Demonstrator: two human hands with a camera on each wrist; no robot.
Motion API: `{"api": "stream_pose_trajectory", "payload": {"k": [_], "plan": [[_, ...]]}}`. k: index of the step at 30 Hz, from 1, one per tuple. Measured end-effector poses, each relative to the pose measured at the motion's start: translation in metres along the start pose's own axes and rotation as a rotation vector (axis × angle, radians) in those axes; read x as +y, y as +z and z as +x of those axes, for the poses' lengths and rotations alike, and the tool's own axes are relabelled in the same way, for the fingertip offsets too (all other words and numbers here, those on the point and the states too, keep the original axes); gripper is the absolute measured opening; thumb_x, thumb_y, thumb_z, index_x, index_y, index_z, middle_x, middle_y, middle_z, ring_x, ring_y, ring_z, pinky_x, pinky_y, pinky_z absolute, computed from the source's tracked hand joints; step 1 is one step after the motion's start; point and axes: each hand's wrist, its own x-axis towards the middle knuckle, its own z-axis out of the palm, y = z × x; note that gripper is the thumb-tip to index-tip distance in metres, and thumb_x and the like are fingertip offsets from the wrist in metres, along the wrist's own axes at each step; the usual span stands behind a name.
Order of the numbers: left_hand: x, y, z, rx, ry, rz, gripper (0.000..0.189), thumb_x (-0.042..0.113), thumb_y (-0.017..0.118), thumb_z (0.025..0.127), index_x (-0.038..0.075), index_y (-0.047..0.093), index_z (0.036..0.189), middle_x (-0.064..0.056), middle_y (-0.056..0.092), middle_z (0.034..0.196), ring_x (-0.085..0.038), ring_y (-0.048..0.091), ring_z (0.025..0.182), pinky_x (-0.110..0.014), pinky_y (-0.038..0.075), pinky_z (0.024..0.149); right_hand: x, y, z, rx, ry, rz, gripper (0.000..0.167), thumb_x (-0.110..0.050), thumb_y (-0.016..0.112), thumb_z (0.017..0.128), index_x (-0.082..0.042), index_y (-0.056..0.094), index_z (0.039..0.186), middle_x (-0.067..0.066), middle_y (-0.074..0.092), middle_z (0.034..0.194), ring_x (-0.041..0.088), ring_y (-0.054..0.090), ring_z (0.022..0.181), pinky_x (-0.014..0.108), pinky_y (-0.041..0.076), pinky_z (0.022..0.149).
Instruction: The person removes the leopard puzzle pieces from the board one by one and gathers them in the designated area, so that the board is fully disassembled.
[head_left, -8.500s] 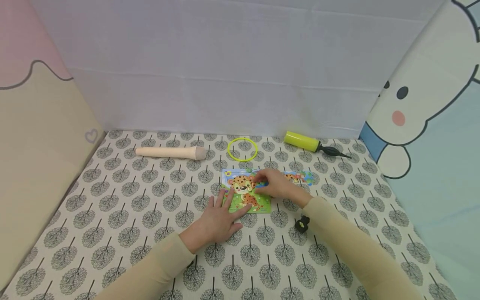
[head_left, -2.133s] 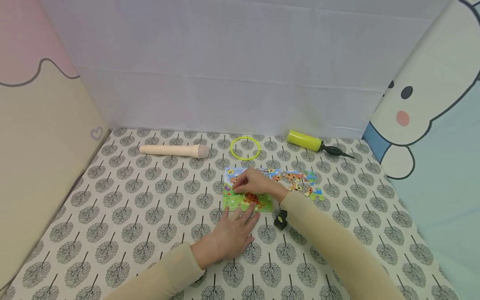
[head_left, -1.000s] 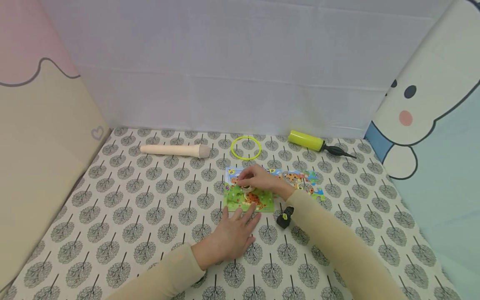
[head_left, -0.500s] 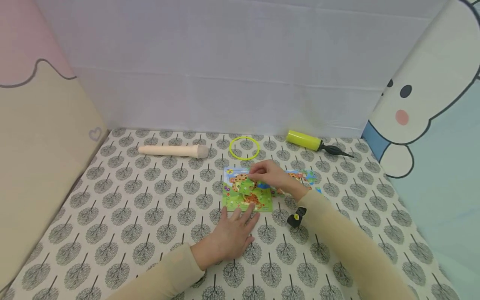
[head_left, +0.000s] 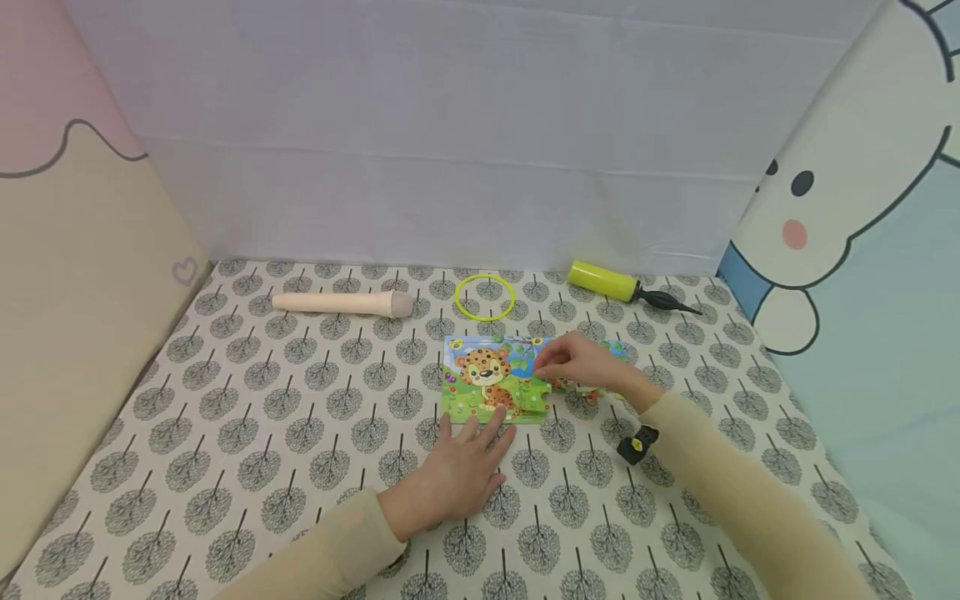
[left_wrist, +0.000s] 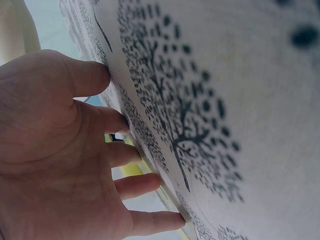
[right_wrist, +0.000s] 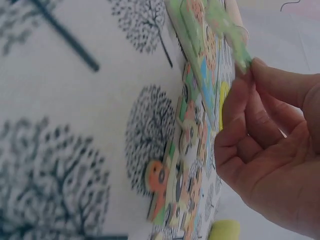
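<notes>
A jigsaw puzzle with a spotted leopard cub (head_left: 486,372) lies flat at the middle of the table. My left hand (head_left: 457,477) rests at its near edge, fingers straight and spread, fingertips along the border. Seen from the left wrist, those fingertips reach the board's thin edge (left_wrist: 176,202). Thumb and fingertips of my right hand (head_left: 587,365) pinch a green jigsaw piece (right_wrist: 227,32), raised and tilted over the puzzle's right side. Other jigsaw pieces (right_wrist: 172,192) lie right of the board, partly hidden under that hand in the head view.
Behind the puzzle lie a yellow-green ring (head_left: 513,302), a pale thick stick with a rounded end (head_left: 330,303) and a yellow hand pump with a black nozzle (head_left: 603,282). A tree-patterned cloth (head_left: 307,508) covers the table. Fabric walls (head_left: 420,167) stand behind and beside it.
My right hand has moved right, from over the leopard's face to the puzzle's right edge, carrying the green jigsaw piece. The face is uncovered now. The left hand stays nearly still.
</notes>
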Motion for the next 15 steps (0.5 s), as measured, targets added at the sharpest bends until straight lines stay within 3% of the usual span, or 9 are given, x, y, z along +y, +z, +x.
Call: {"api": "stream_pose_trajectory", "payload": {"k": [2,9,15], "plan": [[0.000,0.000,0.000,-0.001,0.001,0.007,0.064,0.050,0.034,0.100,0.018,0.021,0.154,-0.008,0.010,0.158,-0.030,0.027,0.137,-0.064,0.027,0.101,0.003,-0.003,-0.006,-0.030,0.007,-0.009,0.010,-0.010,0.067,0.090,-0.002,0.070,0.094,0.005,0.069,0.081,0.032,0.064,0.074,0.043,0.054,0.066],[-0.001,-0.001,0.000,-0.004,-0.001,0.001,0.064,0.050,0.035,0.100,0.018,0.021,0.154,-0.009,0.010,0.158,-0.031,0.026,0.137,-0.064,0.027,0.102,0.008,-0.007,-0.021,-0.110,0.037,-0.064,0.008,-0.008,0.067,0.089,-0.001,0.071,0.092,0.007,0.068,0.075,0.037,0.057,0.061,0.037,0.048,0.049],[0.000,-0.001,0.000,-0.004,-0.003,-0.001,0.064,0.050,0.035,0.100,0.018,0.021,0.154,-0.008,0.010,0.158,-0.031,0.026,0.137,-0.064,0.027,0.101,0.012,-0.004,-0.023,-0.114,-0.023,-0.146,0.006,-0.006,0.068,0.088,-0.001,0.071,0.090,0.004,0.068,0.075,0.026,0.061,0.064,0.032,0.051,0.055]]}}
